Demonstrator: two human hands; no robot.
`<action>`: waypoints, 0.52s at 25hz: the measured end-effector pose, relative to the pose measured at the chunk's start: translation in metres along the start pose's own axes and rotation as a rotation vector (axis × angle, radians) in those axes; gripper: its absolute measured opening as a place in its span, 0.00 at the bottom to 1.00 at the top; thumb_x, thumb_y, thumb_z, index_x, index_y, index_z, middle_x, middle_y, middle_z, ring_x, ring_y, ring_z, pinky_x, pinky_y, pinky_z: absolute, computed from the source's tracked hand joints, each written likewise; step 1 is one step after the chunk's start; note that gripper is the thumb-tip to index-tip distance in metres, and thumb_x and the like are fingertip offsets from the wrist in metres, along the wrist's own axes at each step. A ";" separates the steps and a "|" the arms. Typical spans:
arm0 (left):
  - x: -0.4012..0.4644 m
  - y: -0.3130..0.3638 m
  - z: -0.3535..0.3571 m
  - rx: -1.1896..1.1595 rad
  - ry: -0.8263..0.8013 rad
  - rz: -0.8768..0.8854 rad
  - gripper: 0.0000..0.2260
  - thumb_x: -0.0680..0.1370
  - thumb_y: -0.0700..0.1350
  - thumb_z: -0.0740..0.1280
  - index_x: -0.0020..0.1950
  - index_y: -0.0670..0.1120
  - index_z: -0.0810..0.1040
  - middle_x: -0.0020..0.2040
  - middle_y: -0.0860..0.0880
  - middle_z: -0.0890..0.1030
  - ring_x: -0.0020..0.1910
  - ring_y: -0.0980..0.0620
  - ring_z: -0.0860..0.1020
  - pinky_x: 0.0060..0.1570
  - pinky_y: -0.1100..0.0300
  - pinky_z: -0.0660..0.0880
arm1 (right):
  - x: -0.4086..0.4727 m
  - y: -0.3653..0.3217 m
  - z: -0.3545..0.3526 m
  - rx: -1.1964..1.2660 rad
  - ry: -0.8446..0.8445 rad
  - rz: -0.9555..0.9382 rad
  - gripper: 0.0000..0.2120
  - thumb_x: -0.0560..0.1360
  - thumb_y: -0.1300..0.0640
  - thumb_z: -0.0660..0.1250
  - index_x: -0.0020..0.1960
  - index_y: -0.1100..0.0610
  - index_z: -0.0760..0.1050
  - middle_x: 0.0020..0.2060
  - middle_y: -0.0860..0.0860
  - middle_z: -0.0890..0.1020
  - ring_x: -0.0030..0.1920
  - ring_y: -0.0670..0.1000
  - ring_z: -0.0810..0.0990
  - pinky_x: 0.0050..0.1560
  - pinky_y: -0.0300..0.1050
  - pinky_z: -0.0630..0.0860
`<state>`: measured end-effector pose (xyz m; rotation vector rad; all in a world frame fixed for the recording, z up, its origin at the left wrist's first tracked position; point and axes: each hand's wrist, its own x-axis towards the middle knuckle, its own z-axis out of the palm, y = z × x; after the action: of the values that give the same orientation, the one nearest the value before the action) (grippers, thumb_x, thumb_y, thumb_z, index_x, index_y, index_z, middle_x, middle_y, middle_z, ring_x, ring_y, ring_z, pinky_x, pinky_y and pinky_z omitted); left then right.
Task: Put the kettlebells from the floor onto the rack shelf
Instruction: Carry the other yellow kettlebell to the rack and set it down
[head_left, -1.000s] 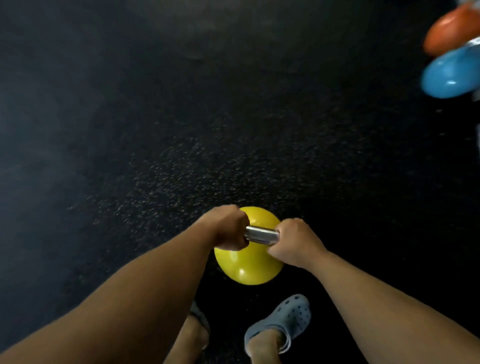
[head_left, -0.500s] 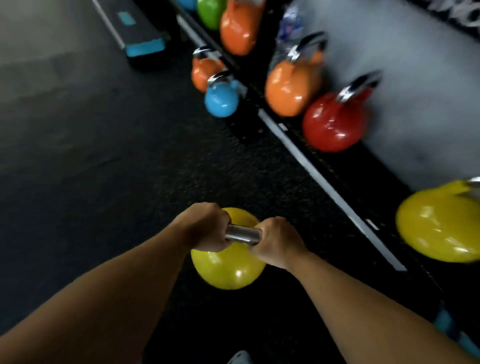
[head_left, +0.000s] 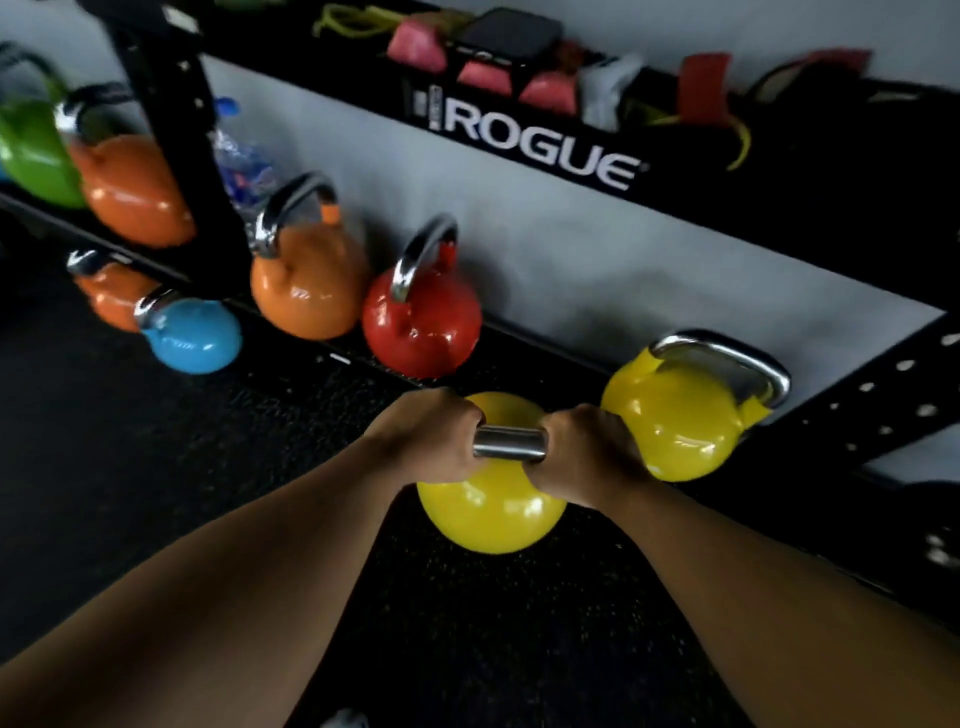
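Observation:
A yellow kettlebell (head_left: 488, 514) hangs above the dark floor, held by its steel handle. My left hand (head_left: 426, 441) grips the handle's left end and my right hand (head_left: 582, 457) grips its right end. Just beyond my right hand, a second yellow kettlebell (head_left: 675, 421) sits on the low rack shelf (head_left: 535, 358). A red kettlebell (head_left: 421, 322) and an orange kettlebell (head_left: 306, 291) stand on the same shelf to the left. A blue kettlebell (head_left: 192, 338) and a small orange kettlebell (head_left: 106, 296) sit on the floor in front of the shelf.
A black rack upright (head_left: 171, 156) rises at the left, with an orange kettlebell (head_left: 132, 187) and a green kettlebell (head_left: 31, 156) beyond it. A water bottle (head_left: 239, 161) stands behind the upright. The upper beam marked ROGUE (head_left: 540, 140) carries bands and pink items. A perforated upright (head_left: 883, 405) stands right.
My view has swung up from the bare floor toward the rack. Both hands have carried the yellow kettlebell closer to the shelf, next to the other yellow one.

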<state>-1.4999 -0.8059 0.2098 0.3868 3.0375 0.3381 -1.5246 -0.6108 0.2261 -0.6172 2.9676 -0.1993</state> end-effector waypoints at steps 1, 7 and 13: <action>0.020 -0.001 -0.007 0.019 0.013 0.039 0.15 0.68 0.56 0.66 0.44 0.45 0.81 0.42 0.41 0.85 0.43 0.37 0.83 0.38 0.53 0.77 | 0.009 0.006 -0.006 0.004 0.038 0.029 0.14 0.61 0.47 0.67 0.43 0.53 0.80 0.40 0.56 0.84 0.45 0.64 0.82 0.41 0.47 0.76; 0.121 -0.019 -0.026 0.117 0.064 0.184 0.13 0.69 0.54 0.66 0.45 0.46 0.81 0.43 0.43 0.85 0.44 0.38 0.84 0.38 0.53 0.79 | 0.070 0.032 -0.013 0.073 0.226 0.173 0.14 0.65 0.51 0.65 0.49 0.52 0.81 0.44 0.59 0.85 0.47 0.66 0.82 0.44 0.51 0.78; 0.174 -0.028 -0.001 0.017 -0.003 0.129 0.11 0.72 0.49 0.67 0.49 0.45 0.82 0.46 0.41 0.85 0.48 0.37 0.83 0.42 0.51 0.78 | 0.116 0.056 0.007 0.156 0.156 0.287 0.14 0.68 0.55 0.65 0.52 0.55 0.79 0.49 0.61 0.83 0.51 0.66 0.81 0.48 0.53 0.79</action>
<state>-1.6747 -0.7888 0.1987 0.5856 3.0218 0.3181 -1.6512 -0.6079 0.2019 -0.1612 3.1014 -0.4666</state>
